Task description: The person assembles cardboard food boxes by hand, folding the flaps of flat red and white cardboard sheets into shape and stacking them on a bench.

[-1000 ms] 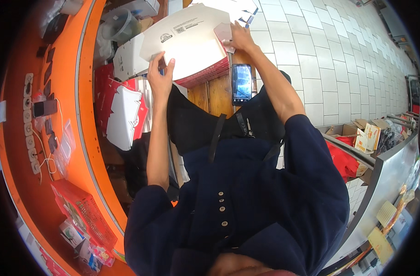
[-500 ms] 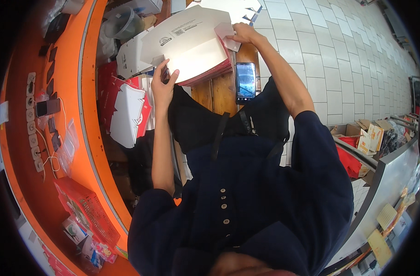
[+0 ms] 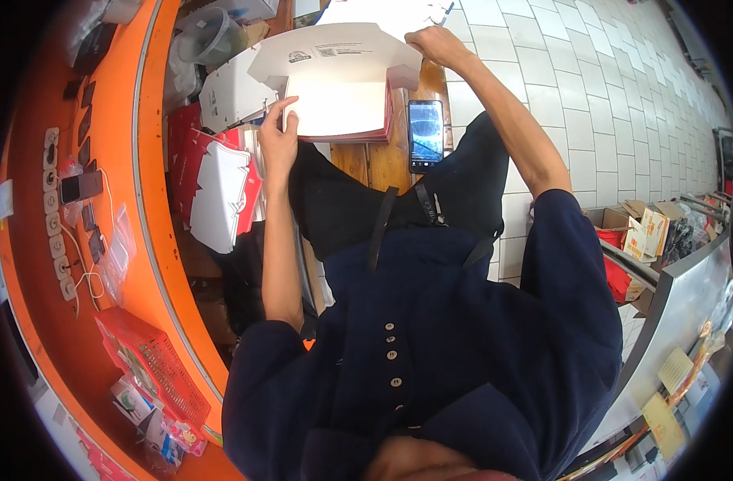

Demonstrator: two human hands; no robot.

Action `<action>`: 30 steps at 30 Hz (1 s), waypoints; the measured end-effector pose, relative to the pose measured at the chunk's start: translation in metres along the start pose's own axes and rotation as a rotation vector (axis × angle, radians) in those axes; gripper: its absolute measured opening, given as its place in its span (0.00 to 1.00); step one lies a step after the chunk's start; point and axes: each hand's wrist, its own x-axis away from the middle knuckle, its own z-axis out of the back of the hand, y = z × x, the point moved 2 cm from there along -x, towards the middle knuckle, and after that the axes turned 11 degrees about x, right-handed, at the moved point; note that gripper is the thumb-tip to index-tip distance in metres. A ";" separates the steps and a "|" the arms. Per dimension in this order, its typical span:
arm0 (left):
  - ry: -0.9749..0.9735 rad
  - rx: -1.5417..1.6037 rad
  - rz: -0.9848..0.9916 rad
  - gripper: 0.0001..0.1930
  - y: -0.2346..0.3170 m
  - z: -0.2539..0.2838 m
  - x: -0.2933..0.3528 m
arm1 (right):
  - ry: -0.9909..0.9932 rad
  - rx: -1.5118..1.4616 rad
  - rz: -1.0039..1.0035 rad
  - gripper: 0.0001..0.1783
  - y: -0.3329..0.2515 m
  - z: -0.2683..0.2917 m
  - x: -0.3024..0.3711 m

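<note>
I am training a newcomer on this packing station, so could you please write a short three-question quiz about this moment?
1. True or false: both hands touch the white cardboard box.
2. What lies on the wooden table right of the box? A) a phone B) a cup C) scissors
3. Which hand grips the box's raised flap at its far right corner?

Key: 1 true; 2 A, the phone; 3 the right hand, while the left hand holds the near left edge.
</note>
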 end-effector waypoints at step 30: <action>-0.608 1.375 0.684 0.42 0.150 -0.272 0.072 | 0.285 -1.356 -0.735 0.10 -0.124 0.161 0.279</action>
